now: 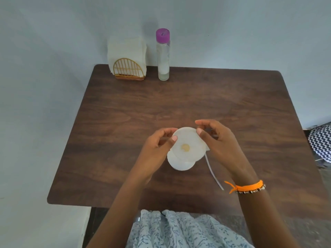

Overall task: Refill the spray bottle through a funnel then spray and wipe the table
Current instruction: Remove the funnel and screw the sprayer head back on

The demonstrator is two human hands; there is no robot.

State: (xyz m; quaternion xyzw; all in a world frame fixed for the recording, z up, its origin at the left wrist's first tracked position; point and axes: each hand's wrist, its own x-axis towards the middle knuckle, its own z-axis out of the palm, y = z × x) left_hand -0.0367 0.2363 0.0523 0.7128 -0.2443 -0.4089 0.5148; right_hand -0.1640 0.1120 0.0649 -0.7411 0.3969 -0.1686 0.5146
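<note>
A white funnel [189, 140], seen from above with its yellowish hole in the middle, sits tilted on top of a white spray bottle [179, 164] near the middle of the brown table [232, 108]. My left hand [155, 151] pinches the funnel's left rim. My right hand [222, 145] pinches its right rim. A thin white dip tube [214, 173] lies on the table to the right of the bottle; its upper end is hidden under my right hand. A tall clear bottle with a purple cap [163, 56] stands at the table's far edge.
A gold wire holder with white napkins [127, 59] stands at the back left, next to the clear bottle. The wall runs close behind the table. A black-and-white zigzag cloth [321, 142] lies beyond the table's right edge.
</note>
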